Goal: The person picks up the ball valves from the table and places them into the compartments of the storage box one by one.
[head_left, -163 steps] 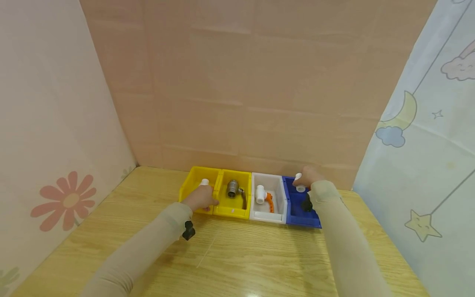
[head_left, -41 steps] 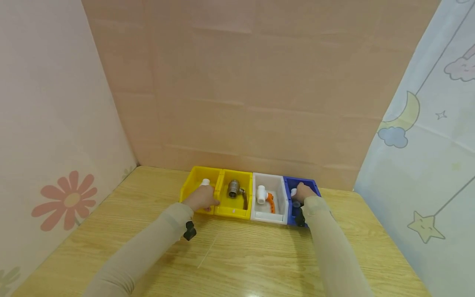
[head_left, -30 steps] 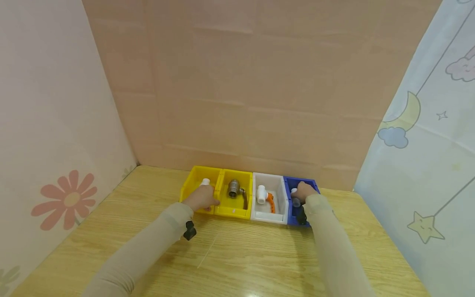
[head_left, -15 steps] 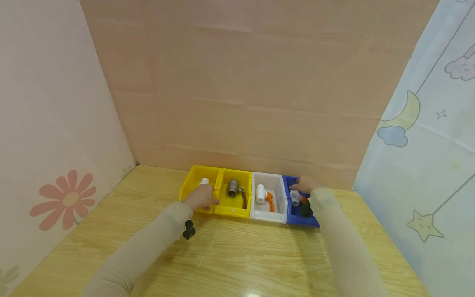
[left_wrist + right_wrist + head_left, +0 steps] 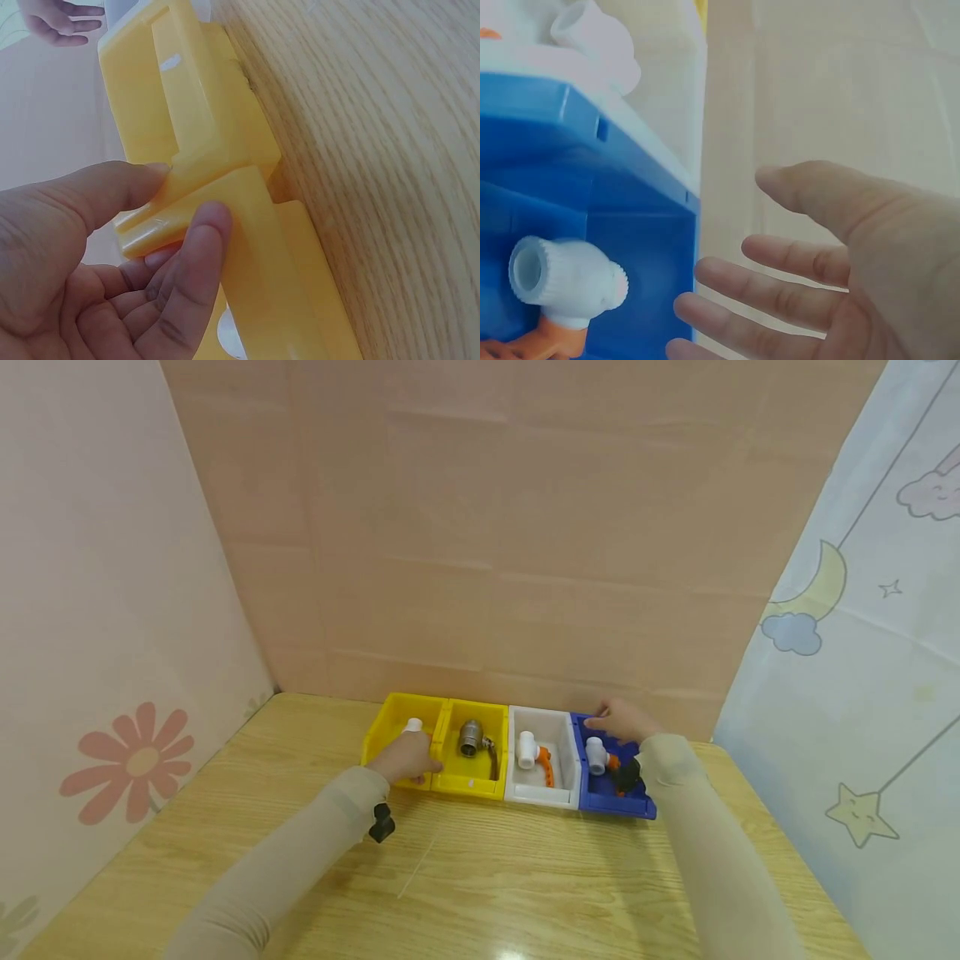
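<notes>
My left hand (image 5: 405, 757) pinches the adjoining walls of the two yellow bins, its thumb (image 5: 127, 187) on one side and fingers on the other. A white ball valve (image 5: 413, 726) shows partly behind that hand in the left yellow bin (image 5: 392, 708). My right hand (image 5: 624, 721) is over the back of the blue bin (image 5: 637, 807), fingers spread and holding nothing. In the blue bin lies a white plastic ball valve (image 5: 566, 277) with an orange handle (image 5: 544, 341).
The second yellow bin (image 5: 491, 791) holds a metal ball valve (image 5: 471, 738). Another white ball valve with an orange handle (image 5: 528, 750) lies in the white bin (image 5: 536, 795). All the bins stand in a row on the wooden table (image 5: 480, 868), close to the back wall.
Earlier my right hand held the white ball valve over the blue bin, then lowered it inside. It has let go and drawn back to the bin's rear. My left hand stays put.
</notes>
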Action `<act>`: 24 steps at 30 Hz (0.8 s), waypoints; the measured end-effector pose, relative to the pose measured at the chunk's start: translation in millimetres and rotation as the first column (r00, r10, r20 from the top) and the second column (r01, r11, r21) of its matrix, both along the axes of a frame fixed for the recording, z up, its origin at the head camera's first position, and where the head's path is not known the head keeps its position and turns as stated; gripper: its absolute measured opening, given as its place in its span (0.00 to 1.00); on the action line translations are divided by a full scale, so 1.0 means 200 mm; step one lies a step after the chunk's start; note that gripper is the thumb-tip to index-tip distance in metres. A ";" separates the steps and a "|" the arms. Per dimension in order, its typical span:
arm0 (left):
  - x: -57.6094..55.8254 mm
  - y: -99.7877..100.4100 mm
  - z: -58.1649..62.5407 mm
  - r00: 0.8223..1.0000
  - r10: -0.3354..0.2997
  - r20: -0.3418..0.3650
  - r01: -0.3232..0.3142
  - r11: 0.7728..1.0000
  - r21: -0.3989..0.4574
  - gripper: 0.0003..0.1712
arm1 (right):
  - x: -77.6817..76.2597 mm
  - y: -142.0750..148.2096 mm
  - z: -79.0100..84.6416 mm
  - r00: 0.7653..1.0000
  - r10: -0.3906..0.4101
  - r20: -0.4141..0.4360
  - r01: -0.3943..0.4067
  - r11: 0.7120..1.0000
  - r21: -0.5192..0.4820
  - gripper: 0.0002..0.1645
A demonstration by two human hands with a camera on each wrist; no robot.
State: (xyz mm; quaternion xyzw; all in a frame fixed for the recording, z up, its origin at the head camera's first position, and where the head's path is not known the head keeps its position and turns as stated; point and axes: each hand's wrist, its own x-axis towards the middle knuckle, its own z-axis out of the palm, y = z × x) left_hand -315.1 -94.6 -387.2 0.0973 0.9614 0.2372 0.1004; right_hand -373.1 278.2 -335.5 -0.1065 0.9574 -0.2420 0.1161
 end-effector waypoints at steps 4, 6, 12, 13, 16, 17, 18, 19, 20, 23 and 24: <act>0.01 0.00 0.00 1.000 0.000 0.002 0.000 1.000 -0.003 0.12 | 0.01 -0.01 0.00 1.000 0.012 -0.025 -0.011 1.000 0.018 0.24; 0.01 0.00 0.00 1.000 0.003 0.005 -0.003 1.000 0.001 0.12 | 0.02 -0.01 0.00 0.999 0.013 -0.045 -0.012 1.000 0.020 0.24; 0.00 0.00 0.00 1.000 0.013 0.002 -0.013 1.000 -0.003 0.12 | 0.07 -0.03 -0.01 0.995 0.034 -0.098 -0.032 0.999 0.019 0.24; 0.00 0.00 0.00 1.000 0.015 0.004 -0.015 1.000 -0.005 0.12 | 0.07 -0.03 -0.02 0.994 0.037 -0.108 -0.035 0.999 0.020 0.24; 0.00 0.00 0.00 1.000 0.016 0.006 -0.015 1.000 -0.003 0.12 | 0.09 -0.05 -0.03 0.987 0.059 -0.152 -0.056 0.998 0.025 0.22; 0.00 -0.01 0.00 1.000 0.017 0.007 -0.017 1.000 0.002 0.12 | 0.10 -0.05 -0.04 0.984 0.060 -0.165 -0.057 0.998 0.023 0.21; 0.00 -0.01 0.00 1.000 0.018 0.009 -0.018 1.000 0.009 0.12 | 0.11 -0.06 -0.04 0.982 0.064 -0.177 -0.061 0.998 0.021 0.20; 0.00 -0.01 -0.01 1.000 0.019 0.009 -0.019 1.000 0.017 0.12 | 0.12 -0.07 -0.04 0.980 0.070 -0.188 -0.068 0.998 0.018 0.20; 0.01 -0.01 -0.01 1.000 0.023 0.010 -0.024 0.999 0.026 0.12 | 0.13 -0.08 -0.04 0.977 0.076 -0.197 -0.074 0.997 0.020 0.20; 0.02 -0.02 -0.01 0.999 0.040 0.017 -0.041 0.998 0.051 0.11 | 0.16 -0.12 -0.03 0.977 0.082 -0.195 -0.082 0.997 0.011 0.22; 0.03 -0.02 -0.01 0.999 0.043 0.017 -0.044 0.997 0.056 0.11 | 0.17 -0.13 -0.03 0.976 0.091 -0.197 -0.091 0.996 0.010 0.23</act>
